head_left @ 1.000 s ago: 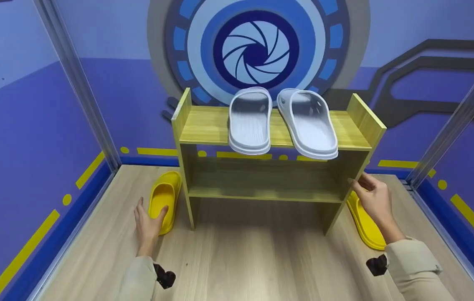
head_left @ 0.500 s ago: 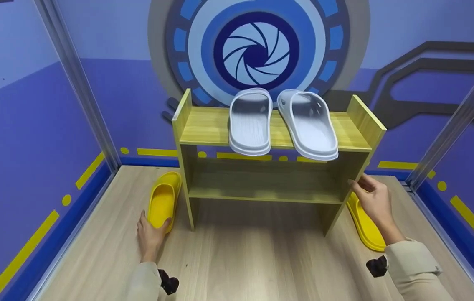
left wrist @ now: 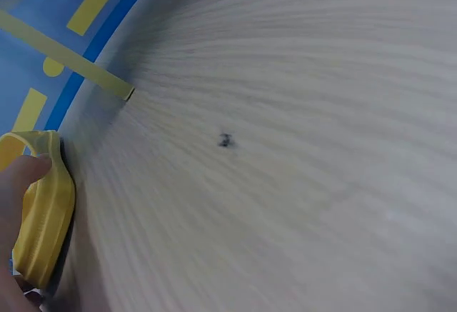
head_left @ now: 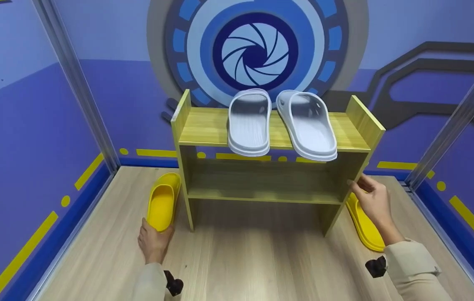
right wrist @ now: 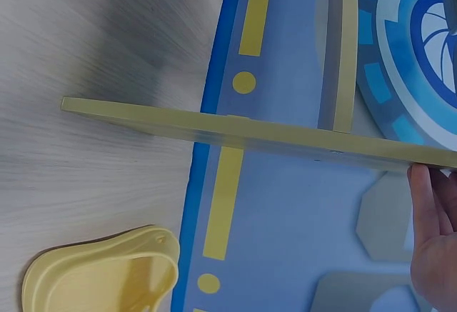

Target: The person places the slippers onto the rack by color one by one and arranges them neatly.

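A yellow clog (head_left: pixel 162 205) lies on the wooden surface just left of a small wooden shoe rack (head_left: pixel 274 142). My left hand (head_left: pixel 154 241) grips its near end, thumb on the right side and fingers on the left; the left wrist view shows the thumb pressing the clog (left wrist: pixel 53 212). Beside the rack's right side panel (right wrist: pixel 285 138), my right hand (head_left: pixel 374 200) touches it with its fingertips. A second yellow clog (head_left: pixel 366 230) lies partly hidden below that hand. Two white clogs (head_left: pixel 249 125) stand side by side on the rack's top shelf.
The rack has a lower shelf (head_left: pixel 262 184) beneath the top one. Blue printed walls (head_left: pixel 32 125) surround the wooden surface (head_left: pixel 237 263) at the back and both sides. Metal posts (head_left: pixel 82 88) rise at the back corners.
My left hand has moved slightly toward me and to the right, from beside the left yellow clog to its near end, and has taken hold of it. My right hand stays at the rack.
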A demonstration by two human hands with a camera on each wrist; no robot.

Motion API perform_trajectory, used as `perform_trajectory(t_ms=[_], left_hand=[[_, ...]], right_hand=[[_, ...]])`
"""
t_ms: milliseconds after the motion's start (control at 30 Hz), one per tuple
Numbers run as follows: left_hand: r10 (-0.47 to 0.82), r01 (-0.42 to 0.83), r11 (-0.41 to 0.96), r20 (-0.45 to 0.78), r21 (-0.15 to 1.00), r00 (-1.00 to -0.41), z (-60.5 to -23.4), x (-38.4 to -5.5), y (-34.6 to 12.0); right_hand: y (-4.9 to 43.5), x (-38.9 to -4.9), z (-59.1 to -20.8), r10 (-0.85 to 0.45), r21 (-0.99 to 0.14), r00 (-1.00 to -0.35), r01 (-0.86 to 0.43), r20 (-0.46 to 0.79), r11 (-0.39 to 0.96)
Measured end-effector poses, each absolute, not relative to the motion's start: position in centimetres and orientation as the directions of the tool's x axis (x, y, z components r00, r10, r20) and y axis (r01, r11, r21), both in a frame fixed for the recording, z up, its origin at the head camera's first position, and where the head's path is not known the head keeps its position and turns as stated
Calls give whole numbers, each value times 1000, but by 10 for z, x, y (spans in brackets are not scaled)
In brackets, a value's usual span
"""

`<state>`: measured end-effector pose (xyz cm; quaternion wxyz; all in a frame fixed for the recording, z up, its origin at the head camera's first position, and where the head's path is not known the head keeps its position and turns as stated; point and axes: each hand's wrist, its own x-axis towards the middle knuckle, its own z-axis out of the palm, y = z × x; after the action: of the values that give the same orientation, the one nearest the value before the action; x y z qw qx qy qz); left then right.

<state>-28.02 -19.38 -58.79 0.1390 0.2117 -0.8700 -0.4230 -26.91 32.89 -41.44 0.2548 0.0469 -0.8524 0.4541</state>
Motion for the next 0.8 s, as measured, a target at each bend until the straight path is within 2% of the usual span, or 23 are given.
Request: perform_trajectory(t_ms=[367,633,800], left_hand=[[-518,-320,565,25,761,-855,-588,-281,-189],[-520,-311,599,64,738,-851,-589,-284,-187],[-529,-337,585,32,738,-848,-587,-286,-186]], right_hand=[[308,-249,-391,150,-746,-870,-300,470,594],[329,-269,-416,153,-751,-873,-295,464,591],[330,-269,-415,163,-748,-873,-282,460,601]])
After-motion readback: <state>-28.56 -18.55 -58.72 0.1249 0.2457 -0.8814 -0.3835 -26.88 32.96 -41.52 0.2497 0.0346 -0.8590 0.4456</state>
